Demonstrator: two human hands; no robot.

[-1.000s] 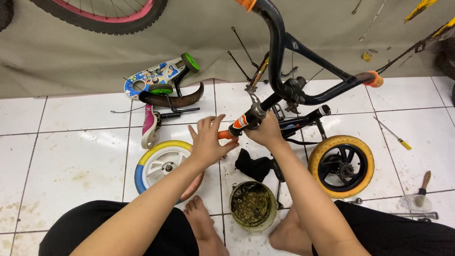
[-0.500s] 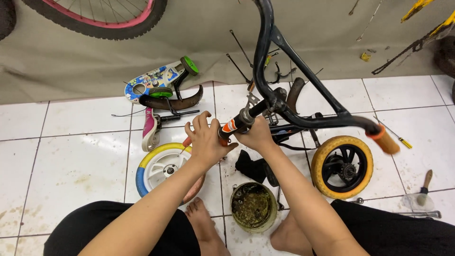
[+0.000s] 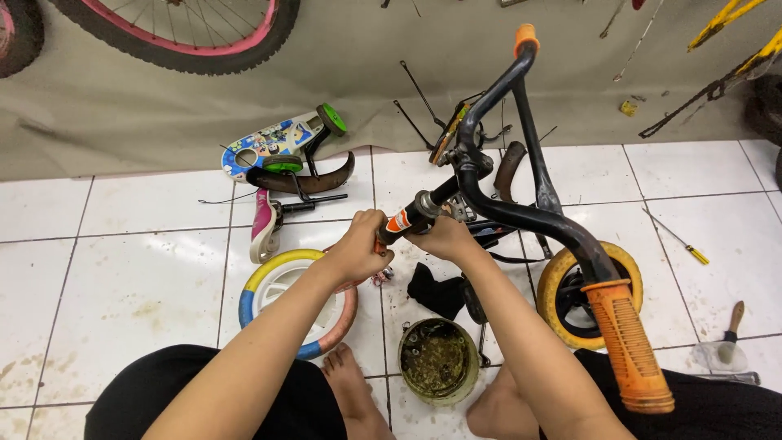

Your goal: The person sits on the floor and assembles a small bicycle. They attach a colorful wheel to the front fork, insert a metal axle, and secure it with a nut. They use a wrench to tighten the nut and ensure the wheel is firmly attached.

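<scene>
1. The left hand [image 3: 357, 248] is curled tight around the near end of the fork stem [image 3: 417, 214], fingers wrapped over it so no gap shows.
2. The right hand [image 3: 446, 239] closes on the same stem just beside the left, gripping from the far side; its fingertips are hidden under the tube.
3. The fork stem is a short dark tube with an orange and white band, jutting toward the person from the black bike frame [image 3: 505, 213].
4. The frame is glossy black metal tubing, bent in curves. Its handlebar sweeps up and down, each end capped by a ribbed orange rubber grip [image 3: 627, 346], the nearer one lying to the right of the stem.
5. A yellow-tyred small wheel [image 3: 562, 285] stands behind that grip, right of the stem, partly covered by the handlebar.
6. Left of the stem, under the left forearm, a white plastic wheel [image 3: 281, 285] with a yellow, blue and pink rim lies flat on the tiled floor [image 3: 122, 269].
7. Below the stem sits a round, grimy tin [image 3: 437, 360], open-topped, and a crumpled black rag [image 3: 432, 289] just above it.
8. Beyond the stem, a colourful chain guard [image 3: 265, 148] and a curved dark mudguard [image 3: 305, 179] rest near the wall cloth.
9. Far right of the stem lie a yellow-handled screwdriver [image 3: 678, 238] and a wooden-handled brush [image 3: 727, 338].
</scene>
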